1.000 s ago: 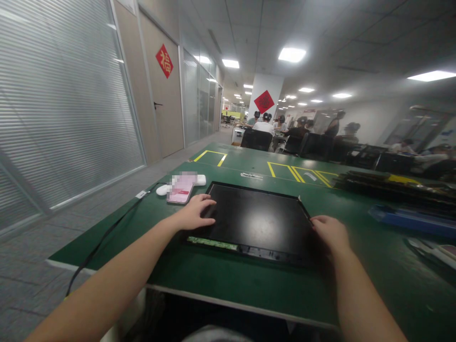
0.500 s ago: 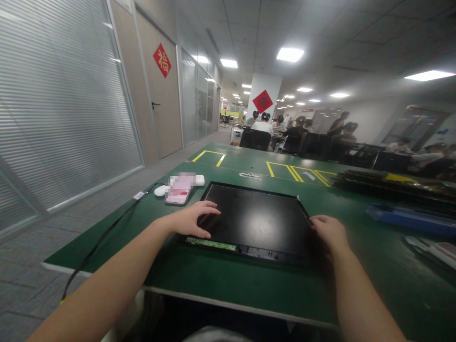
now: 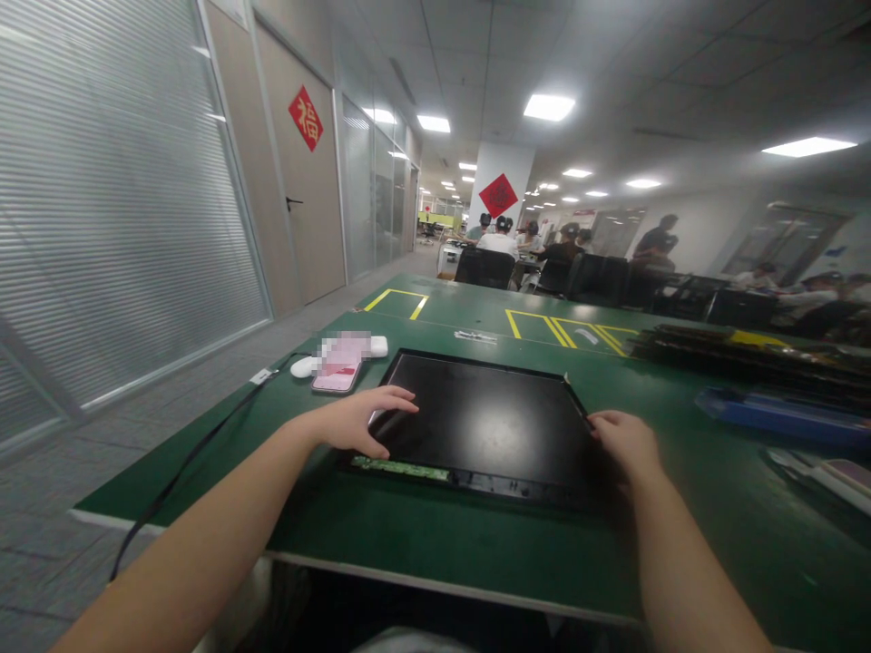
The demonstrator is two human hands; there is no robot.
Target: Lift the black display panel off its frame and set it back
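A black LCD display panel lies flat on the green table. Along its near edge a strip of green circuit board shows. My left hand is at the panel's left edge, with thumb and fingers spread over the border. Whether its fingertips touch the surface I cannot tell. On the opposite side, my right hand pinches the right edge of the panel between thumb and fingers, though part of that grip is hidden.
Left of the panel lie a phone and a white object, with a black cable running along the table edge. At right are a blue tray and stacked dark panels. People sit at tables behind.
The whole view has shifted slightly. My left thumb has drawn back a little toward the panel's left edge. My right hand keeps its place on the right edge.
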